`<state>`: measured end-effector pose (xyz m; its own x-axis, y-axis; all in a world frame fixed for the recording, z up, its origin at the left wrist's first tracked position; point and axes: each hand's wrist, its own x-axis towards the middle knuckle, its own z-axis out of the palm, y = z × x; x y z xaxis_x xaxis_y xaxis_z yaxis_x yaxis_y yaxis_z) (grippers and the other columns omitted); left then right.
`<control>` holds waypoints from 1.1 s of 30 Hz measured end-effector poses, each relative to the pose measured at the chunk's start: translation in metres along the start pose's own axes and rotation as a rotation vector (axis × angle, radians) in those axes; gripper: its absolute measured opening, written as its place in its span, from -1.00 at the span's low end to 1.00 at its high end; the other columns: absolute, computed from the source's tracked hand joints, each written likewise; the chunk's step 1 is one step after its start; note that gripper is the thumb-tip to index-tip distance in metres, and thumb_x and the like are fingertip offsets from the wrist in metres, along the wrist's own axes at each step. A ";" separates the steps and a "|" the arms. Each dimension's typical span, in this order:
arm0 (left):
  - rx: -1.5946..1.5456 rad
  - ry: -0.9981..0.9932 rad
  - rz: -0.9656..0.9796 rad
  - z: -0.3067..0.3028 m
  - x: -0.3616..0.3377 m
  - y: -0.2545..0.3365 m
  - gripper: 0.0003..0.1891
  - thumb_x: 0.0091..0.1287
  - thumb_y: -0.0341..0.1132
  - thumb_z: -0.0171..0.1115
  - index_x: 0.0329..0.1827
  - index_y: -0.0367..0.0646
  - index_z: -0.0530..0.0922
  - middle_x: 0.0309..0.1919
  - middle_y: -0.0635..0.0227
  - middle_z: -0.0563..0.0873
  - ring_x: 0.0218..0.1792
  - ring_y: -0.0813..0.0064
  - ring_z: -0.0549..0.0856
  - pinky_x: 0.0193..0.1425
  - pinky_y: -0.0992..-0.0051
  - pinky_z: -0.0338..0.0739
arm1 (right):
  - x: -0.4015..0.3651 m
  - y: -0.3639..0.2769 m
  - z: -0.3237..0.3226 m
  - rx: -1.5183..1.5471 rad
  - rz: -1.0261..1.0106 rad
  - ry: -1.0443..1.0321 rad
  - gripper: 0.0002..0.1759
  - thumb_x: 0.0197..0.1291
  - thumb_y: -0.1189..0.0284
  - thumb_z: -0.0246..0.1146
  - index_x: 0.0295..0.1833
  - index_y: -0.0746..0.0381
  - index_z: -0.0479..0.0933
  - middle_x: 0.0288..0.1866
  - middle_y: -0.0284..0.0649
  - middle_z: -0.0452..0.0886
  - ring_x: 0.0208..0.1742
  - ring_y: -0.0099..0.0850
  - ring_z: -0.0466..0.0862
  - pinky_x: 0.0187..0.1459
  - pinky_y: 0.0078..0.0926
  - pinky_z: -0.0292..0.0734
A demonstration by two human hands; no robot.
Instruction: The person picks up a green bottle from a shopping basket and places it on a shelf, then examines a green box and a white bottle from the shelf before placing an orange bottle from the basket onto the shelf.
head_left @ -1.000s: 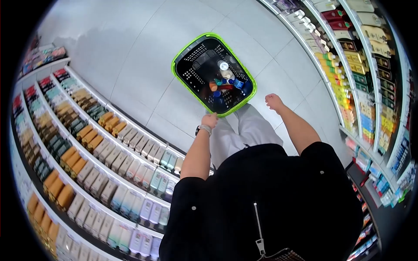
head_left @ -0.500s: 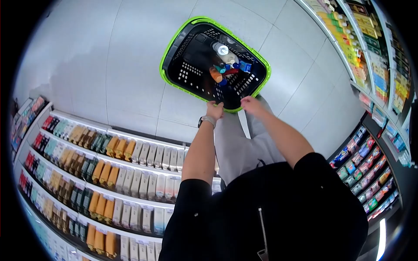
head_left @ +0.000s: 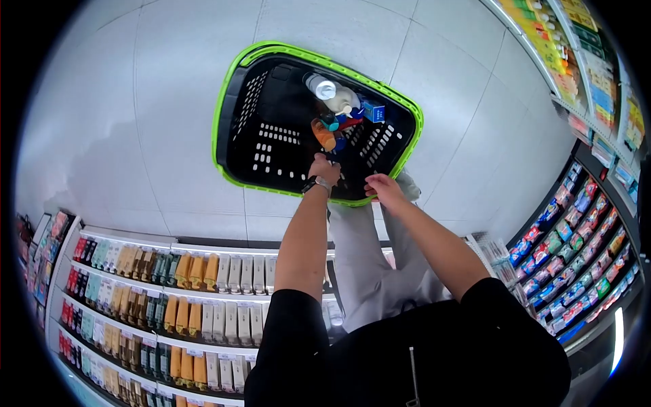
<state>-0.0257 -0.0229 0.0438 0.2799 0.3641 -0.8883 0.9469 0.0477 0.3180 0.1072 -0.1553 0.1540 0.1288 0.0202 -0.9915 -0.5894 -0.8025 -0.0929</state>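
Observation:
A black shopping basket (head_left: 278, 156) with a bright green rim stands on the floor in front of my legs. Inside it, towards the far right, lie a clear bottle with a silvery end (head_left: 319, 86), a pale pump bottle (head_left: 342, 101), an orange bottle (head_left: 323, 134), a teal-capped item (head_left: 330, 123) and a blue box (head_left: 373, 111). My left hand (head_left: 325, 169), wearing a wristwatch (head_left: 315, 183), reaches over the near rim just below the orange bottle, fingers parted. Above the near right rim, my right hand (head_left: 384, 188) has its fingers loosely bent and apart, with nothing visible in them.
Shelves of boxed and bottled goods (head_left: 196, 271) line the lower left. Another rack of packets (head_left: 569, 237) stands at the right, and shelves with yellow packages (head_left: 542, 41) rise at the upper right. Pale floor tiles (head_left: 183, 102) surround the basket.
My left hand has moved from the basket's near rim to inside it, nearer the orange bottle. My right hand stays by the rim. The basket appears larger and lower in view.

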 end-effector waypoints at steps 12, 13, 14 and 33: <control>0.297 0.025 -0.029 0.039 0.095 0.019 -0.14 0.24 0.18 0.32 0.33 -0.41 0.30 0.06 -0.15 0.69 0.06 0.00 0.73 0.14 0.18 0.65 | 0.042 0.030 -0.044 -0.232 -0.054 0.126 -0.67 0.23 0.21 0.25 -0.04 0.18 0.72 -0.10 -0.10 0.76 0.02 -0.18 0.74 0.08 -0.35 0.56; 0.306 -0.002 -0.107 0.042 0.101 0.017 -0.13 0.25 0.21 0.29 0.32 -0.42 0.31 0.06 -0.15 0.69 0.05 0.01 0.74 0.14 0.18 0.65 | 0.042 0.028 -0.044 -0.217 -0.008 0.119 -0.65 0.23 0.21 0.26 -0.01 0.20 0.71 -0.09 -0.08 0.76 0.04 -0.20 0.73 0.10 -0.35 0.55; 0.396 -0.085 -0.196 0.043 0.106 0.014 -0.17 0.27 0.19 0.26 0.30 -0.43 0.33 0.05 -0.15 0.70 0.05 0.00 0.74 0.14 0.17 0.65 | 0.040 0.026 -0.045 -0.206 -0.012 0.101 -0.65 0.24 0.22 0.25 -0.01 0.20 0.71 -0.09 -0.08 0.76 0.04 -0.20 0.73 0.10 -0.36 0.55; 0.340 0.174 -0.147 -0.074 -0.207 0.079 -0.42 0.28 0.10 0.15 -0.14 -0.38 0.66 -0.18 -0.19 0.75 -0.06 -0.09 0.75 0.03 0.11 0.65 | -0.094 0.039 -0.163 -0.037 -0.073 -0.072 -0.71 0.31 0.19 0.23 0.02 0.12 0.59 -0.15 -0.35 0.67 -0.21 -0.54 0.60 -0.19 -0.45 0.55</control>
<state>-0.0207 -0.0252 0.2774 0.1341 0.5298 -0.8374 0.9813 -0.1887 0.0377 0.2026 -0.2858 0.2590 0.1122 0.1213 -0.9863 -0.5503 -0.8189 -0.1633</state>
